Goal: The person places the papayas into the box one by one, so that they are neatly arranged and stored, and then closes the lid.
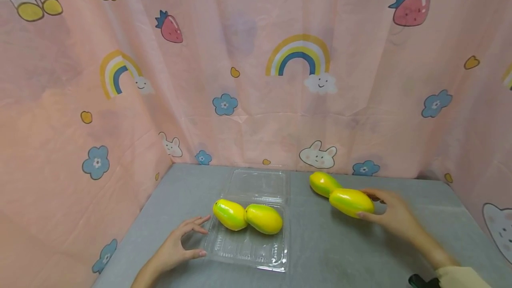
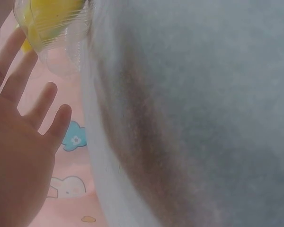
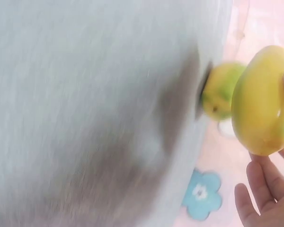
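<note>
My right hand [image 1: 396, 214] grips a yellow-green mango [image 1: 352, 202], thumb on one side and fingers on the other. In the right wrist view this mango [image 3: 262, 101] appears raised off the table. Just behind it, a second mango [image 1: 323, 184] lies on the table. Two more mangoes, a left one [image 1: 230, 215] and a right one [image 1: 264, 219], sit side by side in a clear plastic clamshell box [image 1: 248, 252] whose lid [image 1: 258, 183] is folded back. My left hand [image 1: 176, 243] is at the box's left edge, fingers spread and holding nothing; whether it touches the box I cannot tell.
The grey table [image 1: 340, 257] meets a pink patterned cloth [image 1: 248, 137] at the back and sides. A dark object [image 1: 423, 281] shows at the bottom right beside my right sleeve [image 1: 460, 277].
</note>
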Available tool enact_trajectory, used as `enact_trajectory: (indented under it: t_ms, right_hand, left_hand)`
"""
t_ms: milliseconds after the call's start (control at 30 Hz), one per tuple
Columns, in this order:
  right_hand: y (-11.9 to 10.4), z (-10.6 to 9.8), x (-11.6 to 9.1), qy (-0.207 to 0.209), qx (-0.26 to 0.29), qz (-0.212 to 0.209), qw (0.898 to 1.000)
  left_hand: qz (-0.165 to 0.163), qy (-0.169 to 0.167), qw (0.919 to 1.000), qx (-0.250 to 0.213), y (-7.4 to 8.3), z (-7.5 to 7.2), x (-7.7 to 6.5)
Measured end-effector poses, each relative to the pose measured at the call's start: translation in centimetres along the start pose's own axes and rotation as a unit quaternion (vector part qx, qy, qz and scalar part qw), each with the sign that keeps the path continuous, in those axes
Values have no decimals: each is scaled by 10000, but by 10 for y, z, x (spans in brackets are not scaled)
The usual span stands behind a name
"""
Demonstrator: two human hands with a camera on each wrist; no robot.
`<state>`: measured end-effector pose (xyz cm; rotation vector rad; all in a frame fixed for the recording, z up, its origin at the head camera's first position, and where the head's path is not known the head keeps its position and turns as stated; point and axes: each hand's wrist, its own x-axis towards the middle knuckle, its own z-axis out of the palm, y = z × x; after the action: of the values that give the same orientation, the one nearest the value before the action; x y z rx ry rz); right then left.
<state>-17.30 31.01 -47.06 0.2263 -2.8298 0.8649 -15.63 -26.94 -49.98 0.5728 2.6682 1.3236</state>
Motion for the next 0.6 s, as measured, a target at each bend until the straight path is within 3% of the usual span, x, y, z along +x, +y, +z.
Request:
enact_trajectory:
  t_ms: [233, 600]
  right_hand:
    - [-28, 13, -2, 58, 100, -55, 9999]
    - [-80, 36, -12, -171, 415, 35, 9990]
  left_hand:
    - [20, 48, 10000, 49, -1, 0, 0]
    - [68, 176, 9991, 385, -2, 3, -3]
